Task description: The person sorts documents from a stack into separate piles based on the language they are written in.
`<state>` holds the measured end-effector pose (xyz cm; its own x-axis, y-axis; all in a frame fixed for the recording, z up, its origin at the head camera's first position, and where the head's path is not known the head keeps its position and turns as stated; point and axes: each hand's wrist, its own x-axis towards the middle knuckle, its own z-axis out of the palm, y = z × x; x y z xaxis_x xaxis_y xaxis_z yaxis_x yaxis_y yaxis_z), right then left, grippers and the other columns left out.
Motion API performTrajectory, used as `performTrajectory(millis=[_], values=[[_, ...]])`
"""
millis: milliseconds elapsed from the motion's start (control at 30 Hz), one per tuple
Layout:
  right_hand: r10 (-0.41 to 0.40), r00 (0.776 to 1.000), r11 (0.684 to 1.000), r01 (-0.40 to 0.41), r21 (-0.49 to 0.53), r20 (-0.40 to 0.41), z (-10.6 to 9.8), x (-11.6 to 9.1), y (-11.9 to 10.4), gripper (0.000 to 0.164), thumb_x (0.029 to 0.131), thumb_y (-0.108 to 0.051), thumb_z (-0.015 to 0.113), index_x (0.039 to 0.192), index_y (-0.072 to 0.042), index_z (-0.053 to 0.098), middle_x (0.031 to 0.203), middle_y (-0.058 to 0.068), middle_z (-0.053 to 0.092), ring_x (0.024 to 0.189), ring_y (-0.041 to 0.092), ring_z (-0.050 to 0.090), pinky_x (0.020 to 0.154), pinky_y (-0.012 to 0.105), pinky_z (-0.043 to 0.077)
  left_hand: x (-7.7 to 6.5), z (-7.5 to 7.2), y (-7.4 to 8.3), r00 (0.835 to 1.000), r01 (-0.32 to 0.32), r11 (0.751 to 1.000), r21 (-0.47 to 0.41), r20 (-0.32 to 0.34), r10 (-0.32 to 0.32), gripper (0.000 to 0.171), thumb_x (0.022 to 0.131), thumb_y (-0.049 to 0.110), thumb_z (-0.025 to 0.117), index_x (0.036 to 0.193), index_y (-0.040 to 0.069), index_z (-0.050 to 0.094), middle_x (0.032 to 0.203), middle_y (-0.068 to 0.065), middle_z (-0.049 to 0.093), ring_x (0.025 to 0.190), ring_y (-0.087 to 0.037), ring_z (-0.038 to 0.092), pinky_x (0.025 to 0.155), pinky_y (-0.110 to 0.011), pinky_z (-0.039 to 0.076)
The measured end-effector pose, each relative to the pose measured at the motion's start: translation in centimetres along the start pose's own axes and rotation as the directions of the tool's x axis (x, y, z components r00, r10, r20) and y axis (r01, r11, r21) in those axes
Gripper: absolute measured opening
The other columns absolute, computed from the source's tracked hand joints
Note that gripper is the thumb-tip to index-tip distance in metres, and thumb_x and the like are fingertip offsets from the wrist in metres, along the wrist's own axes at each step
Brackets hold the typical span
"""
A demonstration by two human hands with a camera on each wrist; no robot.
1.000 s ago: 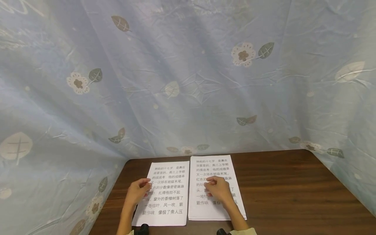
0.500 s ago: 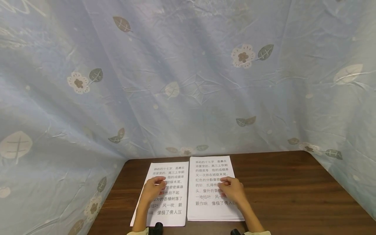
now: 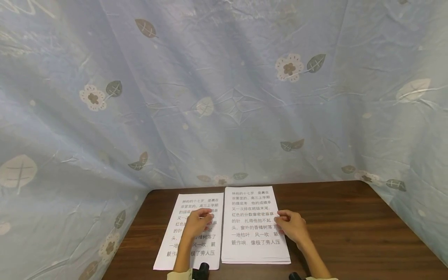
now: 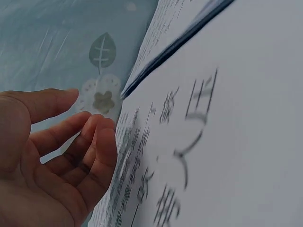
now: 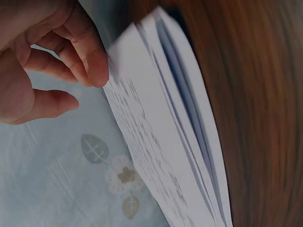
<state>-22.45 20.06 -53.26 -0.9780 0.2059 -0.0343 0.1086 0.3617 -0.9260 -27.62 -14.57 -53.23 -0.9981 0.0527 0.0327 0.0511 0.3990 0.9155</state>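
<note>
Two stacks of white paper printed with large Chinese characters lie side by side in the head view. My left hand is over the left stack, toward its right side, fingers loosely bent and thumb apart from them. Nothing is between those fingers in the left wrist view, where the printed sheet fills the right side. My right hand is at the right edge of the right stack, its fingers also loosely bent and holding nothing. In the right wrist view, layered sheet edges of this stack show beside the fingertips.
The stacks lie on a dark brown wooden table, whose surface extends to the right. A pale blue curtain with leaves and flowers hangs behind the table and along both sides. A narrow gap separates the stacks.
Both hands have moved to the right: the left from the left stack's left edge to over its right part, the right from over the right stack to its right edge. The stacks stay put.
</note>
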Motion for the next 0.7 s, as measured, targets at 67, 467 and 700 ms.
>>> performTrajectory(millis=[67,467,700], values=[[0.002,1.0,1.0,-0.002,-0.005,0.0,-0.5,0.0,0.3,0.039,0.099,-0.012,0.073,0.131,0.008,0.069,0.101,0.013,0.075,0.081,0.017,0.072,0.066,0.029,0.065,0.1,0.5,0.1,1.0,-0.009,1.0,0.004,0.01,0.009,0.037,0.099,0.015,0.072,0.13,-0.006,0.072,0.106,-0.016,0.074,0.079,-0.02,0.072,0.067,-0.032,0.065],[0.009,0.999,0.999,-0.007,-0.046,0.042,-2.8,0.0,1.5,0.041,0.102,-0.014,0.071,0.135,0.009,0.067,0.116,0.022,0.075,0.091,0.022,0.076,0.072,0.033,0.067,0.1,3.4,0.9,0.998,0.016,0.999,-0.028,0.059,-0.014,0.042,0.1,0.02,0.072,0.134,-0.004,0.07,0.117,-0.019,0.073,0.089,-0.02,0.074,0.073,-0.033,0.066],[0.008,0.998,0.997,-0.004,-0.077,0.059,-3.0,0.4,1.8,0.042,0.101,-0.016,0.072,0.135,0.008,0.068,0.117,0.021,0.074,0.089,0.019,0.075,0.072,0.033,0.067,0.2,4.0,1.2,0.997,0.05,0.999,-0.008,0.06,-0.049,0.044,0.1,0.022,0.071,0.136,-0.003,0.069,0.12,-0.017,0.072,0.093,-0.02,0.074,0.073,-0.031,0.065]])
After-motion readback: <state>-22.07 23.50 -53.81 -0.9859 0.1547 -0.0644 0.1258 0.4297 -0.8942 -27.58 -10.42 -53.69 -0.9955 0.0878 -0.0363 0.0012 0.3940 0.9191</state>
